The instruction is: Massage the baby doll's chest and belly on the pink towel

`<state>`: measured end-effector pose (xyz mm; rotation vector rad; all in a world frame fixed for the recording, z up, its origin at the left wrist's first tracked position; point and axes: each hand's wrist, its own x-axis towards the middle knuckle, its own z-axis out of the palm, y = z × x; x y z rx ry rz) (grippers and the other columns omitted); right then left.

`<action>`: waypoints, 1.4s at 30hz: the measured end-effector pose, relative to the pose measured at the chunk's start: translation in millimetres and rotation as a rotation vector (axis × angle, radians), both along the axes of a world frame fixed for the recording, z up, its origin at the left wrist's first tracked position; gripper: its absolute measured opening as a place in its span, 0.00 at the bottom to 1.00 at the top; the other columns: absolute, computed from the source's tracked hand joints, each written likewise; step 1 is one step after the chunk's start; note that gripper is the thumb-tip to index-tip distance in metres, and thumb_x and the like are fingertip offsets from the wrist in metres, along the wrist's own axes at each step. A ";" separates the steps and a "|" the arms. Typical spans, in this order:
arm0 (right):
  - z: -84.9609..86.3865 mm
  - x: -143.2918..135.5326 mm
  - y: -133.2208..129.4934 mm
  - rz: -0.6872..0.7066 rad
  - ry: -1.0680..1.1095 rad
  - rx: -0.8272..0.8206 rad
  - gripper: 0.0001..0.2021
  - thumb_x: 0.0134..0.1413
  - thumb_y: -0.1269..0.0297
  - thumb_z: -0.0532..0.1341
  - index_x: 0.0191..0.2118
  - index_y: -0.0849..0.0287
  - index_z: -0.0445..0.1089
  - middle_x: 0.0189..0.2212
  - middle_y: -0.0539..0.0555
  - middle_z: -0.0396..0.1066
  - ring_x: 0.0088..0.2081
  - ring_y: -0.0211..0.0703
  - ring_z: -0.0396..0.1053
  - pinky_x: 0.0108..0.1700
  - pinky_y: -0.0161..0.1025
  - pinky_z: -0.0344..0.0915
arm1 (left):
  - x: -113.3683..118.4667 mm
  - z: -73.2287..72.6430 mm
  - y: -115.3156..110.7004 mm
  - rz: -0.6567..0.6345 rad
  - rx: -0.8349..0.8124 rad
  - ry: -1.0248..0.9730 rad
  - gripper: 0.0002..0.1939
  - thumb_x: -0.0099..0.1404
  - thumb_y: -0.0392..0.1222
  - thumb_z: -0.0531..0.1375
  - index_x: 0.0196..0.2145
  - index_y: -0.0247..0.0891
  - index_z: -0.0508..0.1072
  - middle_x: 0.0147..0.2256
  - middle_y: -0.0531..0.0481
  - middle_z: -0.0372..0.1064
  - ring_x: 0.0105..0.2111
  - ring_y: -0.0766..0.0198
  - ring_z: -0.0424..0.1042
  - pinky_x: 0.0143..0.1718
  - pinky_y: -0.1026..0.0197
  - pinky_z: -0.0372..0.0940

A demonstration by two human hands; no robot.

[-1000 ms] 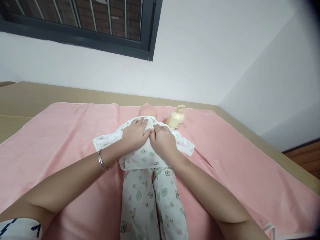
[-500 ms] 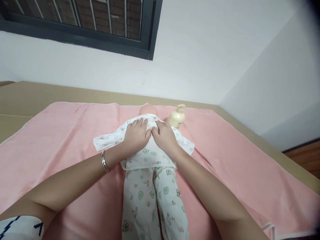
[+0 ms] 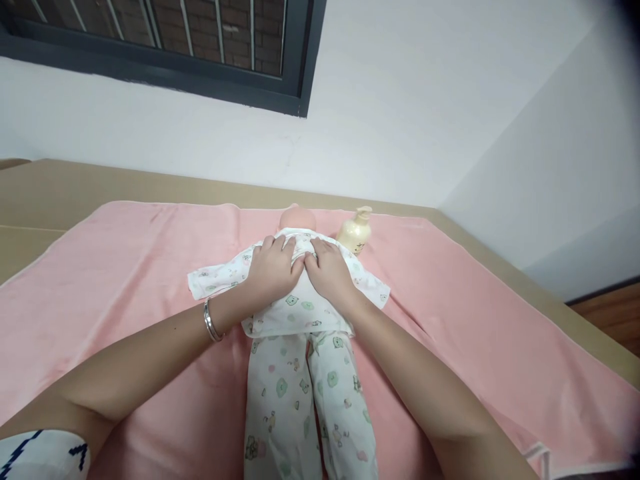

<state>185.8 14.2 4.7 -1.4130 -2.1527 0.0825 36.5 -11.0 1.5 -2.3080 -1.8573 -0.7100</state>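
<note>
A baby doll lies stretched out on a pink blanket, its bare head at the far end. It wears a white printed top and matching trousers. My left hand rests flat on the left of the doll's upper body, fingers pointing away from me. On the right side, my right hand lies the same way, palm down. The two thumbs meet or nearly meet at the middle. Neither hand grips anything. A silver bangle is on my left wrist.
A cream pump bottle stands on the blanket just right of the doll's head. Beyond the blanket runs a tan surface edge, with a white wall behind it. A dark-framed barred window is at upper left.
Both hands stay on the doll's chest with hardly any movement. The whole view has shifted very slightly.
</note>
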 end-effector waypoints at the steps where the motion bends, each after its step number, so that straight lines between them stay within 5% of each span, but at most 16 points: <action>1: -0.2 -0.1 0.1 0.000 -0.007 0.000 0.21 0.65 0.66 0.50 0.58 0.68 0.69 0.57 0.65 0.69 0.60 0.55 0.63 0.65 0.49 0.55 | -0.3 -0.4 0.6 -0.006 0.000 -0.005 0.26 0.72 0.48 0.49 0.62 0.34 0.65 0.58 0.38 0.67 0.55 0.43 0.64 0.50 0.42 0.65; 11: 5.4 -3.6 -6.5 -0.034 -0.098 -0.048 0.24 0.67 0.67 0.49 0.63 0.74 0.64 0.61 0.69 0.65 0.64 0.56 0.60 0.67 0.49 0.53 | -2.4 -12.9 7.2 -0.066 0.061 -0.079 0.26 0.73 0.46 0.47 0.62 0.30 0.65 0.60 0.34 0.65 0.60 0.44 0.62 0.60 0.40 0.59; 22: 6.5 -4.1 -9.8 -0.047 -0.067 -0.069 0.23 0.68 0.65 0.48 0.62 0.69 0.64 0.62 0.66 0.64 0.65 0.55 0.58 0.67 0.53 0.54 | 1.3 -12.2 2.7 -0.038 0.051 -0.057 0.25 0.74 0.44 0.46 0.63 0.30 0.64 0.62 0.33 0.63 0.62 0.43 0.61 0.61 0.38 0.58; 30: 9.9 -0.8 -7.7 0.023 -0.154 -0.058 0.27 0.65 0.67 0.48 0.65 0.75 0.60 0.65 0.71 0.59 0.68 0.58 0.55 0.68 0.53 0.53 | 7.3 -15.9 -2.3 -0.017 0.035 -0.062 0.24 0.74 0.43 0.45 0.63 0.32 0.63 0.63 0.33 0.61 0.64 0.43 0.58 0.62 0.36 0.57; 42: 10.3 -9.3 -23.9 -0.003 -0.180 -0.089 0.26 0.68 0.66 0.45 0.66 0.77 0.58 0.65 0.74 0.58 0.68 0.62 0.53 0.67 0.57 0.53 | -7.6 4.9 15.5 -0.119 -0.221 -0.178 0.27 0.73 0.47 0.46 0.66 0.35 0.59 0.68 0.39 0.54 0.68 0.47 0.53 0.67 0.34 0.47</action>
